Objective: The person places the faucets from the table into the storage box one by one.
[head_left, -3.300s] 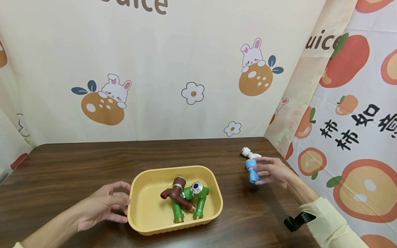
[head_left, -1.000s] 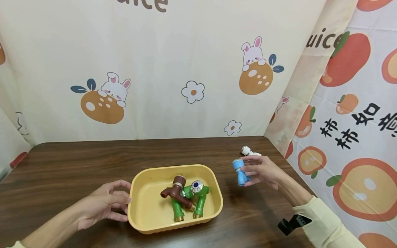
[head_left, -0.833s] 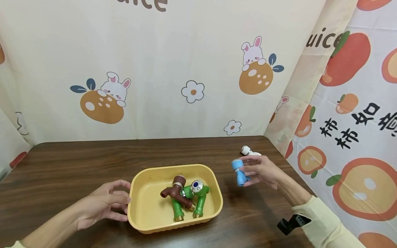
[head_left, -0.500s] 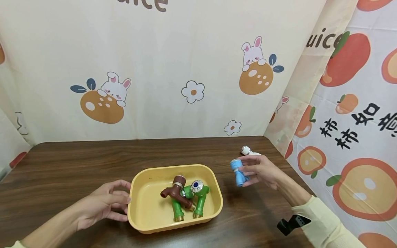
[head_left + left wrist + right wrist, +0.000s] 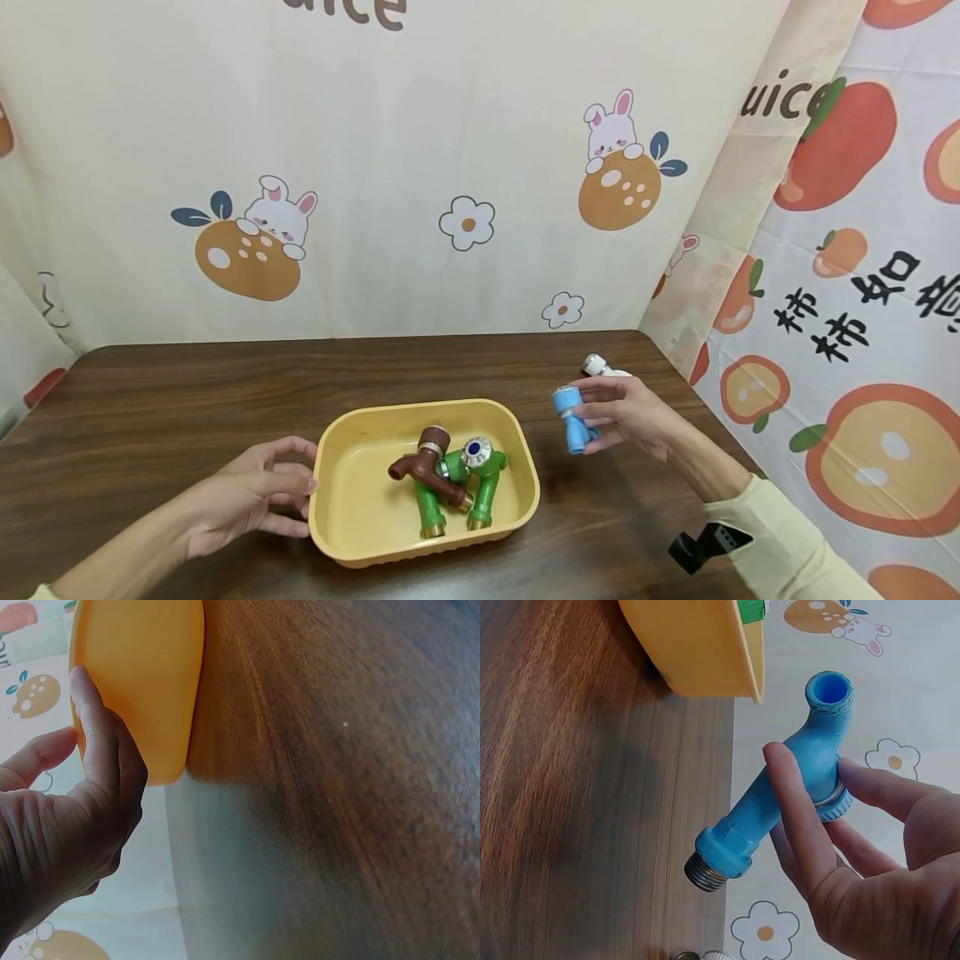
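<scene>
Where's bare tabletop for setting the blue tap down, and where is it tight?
Bare wood runs along the back of the table, behind the yellow tray, and in the strip between the tray's right wall and the right hand holding the blue tap. Crowded: tray's right half with brown tap and green taps; white tap behind the hand.

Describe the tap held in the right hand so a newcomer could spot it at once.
Start at the yellow tray in the middle of the dark wooden table. Just to its right, the right hand holds a tap above the tabletop. It is the only blue one; those in the tray are green and brown, and a white one lies behind the hand.
</scene>
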`<state>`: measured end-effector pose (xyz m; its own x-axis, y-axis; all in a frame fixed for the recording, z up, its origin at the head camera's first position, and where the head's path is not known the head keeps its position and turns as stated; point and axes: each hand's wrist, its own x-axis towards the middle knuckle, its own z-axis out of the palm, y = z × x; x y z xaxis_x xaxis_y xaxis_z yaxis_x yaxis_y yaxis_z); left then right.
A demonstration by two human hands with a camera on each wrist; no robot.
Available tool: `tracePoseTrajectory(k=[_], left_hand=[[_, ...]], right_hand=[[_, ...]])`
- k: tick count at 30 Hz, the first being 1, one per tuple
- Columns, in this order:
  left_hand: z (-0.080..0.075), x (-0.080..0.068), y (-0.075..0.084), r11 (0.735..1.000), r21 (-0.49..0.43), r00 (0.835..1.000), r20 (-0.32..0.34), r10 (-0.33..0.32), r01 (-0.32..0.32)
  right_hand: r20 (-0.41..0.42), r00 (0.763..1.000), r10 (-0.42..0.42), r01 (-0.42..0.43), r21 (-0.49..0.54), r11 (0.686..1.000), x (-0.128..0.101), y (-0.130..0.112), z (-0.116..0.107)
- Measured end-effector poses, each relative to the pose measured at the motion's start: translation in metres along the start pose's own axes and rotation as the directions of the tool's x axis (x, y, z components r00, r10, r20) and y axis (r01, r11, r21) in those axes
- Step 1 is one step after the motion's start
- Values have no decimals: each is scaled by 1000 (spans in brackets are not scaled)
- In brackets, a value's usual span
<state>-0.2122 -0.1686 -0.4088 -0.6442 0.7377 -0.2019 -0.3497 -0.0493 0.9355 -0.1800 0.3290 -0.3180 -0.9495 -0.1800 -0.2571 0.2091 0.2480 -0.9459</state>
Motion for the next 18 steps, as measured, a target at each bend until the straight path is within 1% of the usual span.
tracePoseTrajectory(k=[5, 13, 18], left_hand=[[0, 0, 1, 1000, -1, 1000, -1, 1, -1], [1, 0, 0, 1000, -4, 1000, -9, -4, 4], [1, 0, 0, 1000, -1, 1000, -6, -7, 7]], right_hand=[[26, 1000, -12, 12, 1, 1000, 1, -3, 3], [42, 999, -28, 29, -19, 999, 0, -6, 6], [59, 998, -37, 37, -12, 999, -1, -6, 9]])
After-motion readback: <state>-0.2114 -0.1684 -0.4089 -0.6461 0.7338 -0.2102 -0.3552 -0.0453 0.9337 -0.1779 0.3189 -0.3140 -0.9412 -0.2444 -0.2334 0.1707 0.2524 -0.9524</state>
